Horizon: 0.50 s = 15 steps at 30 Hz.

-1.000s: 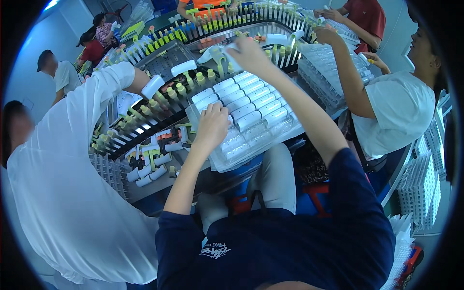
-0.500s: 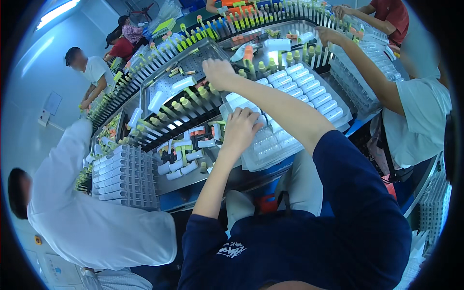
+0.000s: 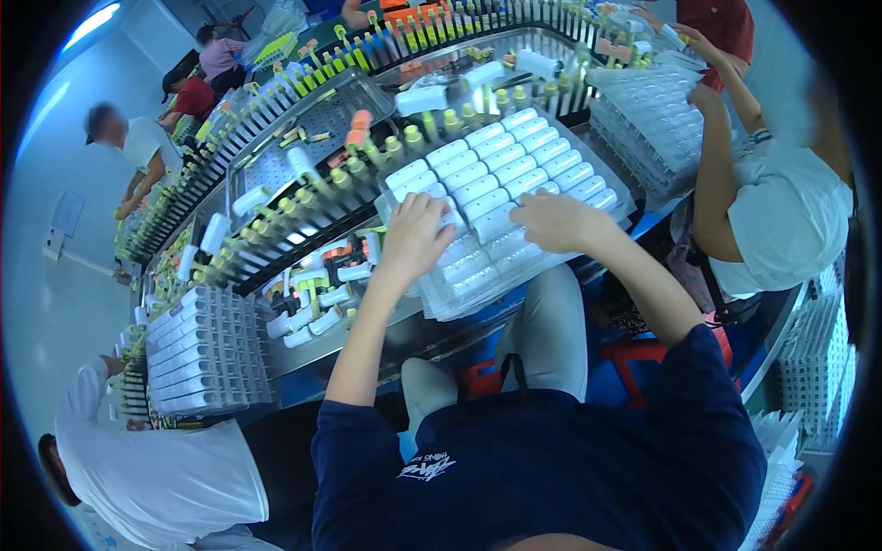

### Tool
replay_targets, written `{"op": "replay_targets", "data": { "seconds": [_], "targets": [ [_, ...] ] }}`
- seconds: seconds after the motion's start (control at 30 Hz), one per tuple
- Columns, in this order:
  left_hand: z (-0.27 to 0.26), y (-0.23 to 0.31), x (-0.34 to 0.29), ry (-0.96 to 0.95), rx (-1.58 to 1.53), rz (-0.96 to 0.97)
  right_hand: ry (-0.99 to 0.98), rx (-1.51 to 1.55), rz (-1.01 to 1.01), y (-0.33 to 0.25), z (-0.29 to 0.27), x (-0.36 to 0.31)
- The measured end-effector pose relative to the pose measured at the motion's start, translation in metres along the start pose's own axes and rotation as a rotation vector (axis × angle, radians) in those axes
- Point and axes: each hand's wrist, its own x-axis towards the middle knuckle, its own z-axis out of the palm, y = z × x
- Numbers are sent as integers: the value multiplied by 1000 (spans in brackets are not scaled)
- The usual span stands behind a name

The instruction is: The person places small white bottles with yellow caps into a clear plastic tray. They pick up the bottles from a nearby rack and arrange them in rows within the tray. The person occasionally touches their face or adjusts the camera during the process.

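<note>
Both my hands are over a clear plastic tray point(image 3: 467, 283) holding rows of white oblong plastic cases point(image 3: 505, 158). At the tray's left side, my left hand point(image 3: 415, 234) has its fingers and thumb closed around one of the cases, which they partly cover. My right hand point(image 3: 556, 222) reaches in from the right, over the near rows. Its fingers are bent down beside the cases, and whatever lies under the fingertips is hidden. Near pockets of the tray, between my hands and my lap, show clear plastic without white cases.
Beyond the tray runs a conveyor with upright yellow-green holders point(image 3: 354, 170). Loose white, orange and black parts point(image 3: 317, 289) lie left of my hands. Stacked trays point(image 3: 207, 354) stand farther left, and clear trays point(image 3: 648, 124) at right. Co-workers sit on both sides.
My right hand has come back from the conveyor to the tray. My left hand stays at the tray's left side. The view has shifted, and the co-worker on the left has leaned away.
</note>
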Motion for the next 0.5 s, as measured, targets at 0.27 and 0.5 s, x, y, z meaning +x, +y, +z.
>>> {"op": "replay_targets", "data": {
  "seconds": [0.27,0.5],
  "targets": [
    [8,-9,-6,92,-279,-64,313,218,-85,14,30,-3],
    [17,1,7,81,-96,83,436,383,-122,29,49,23]
  ]
}}
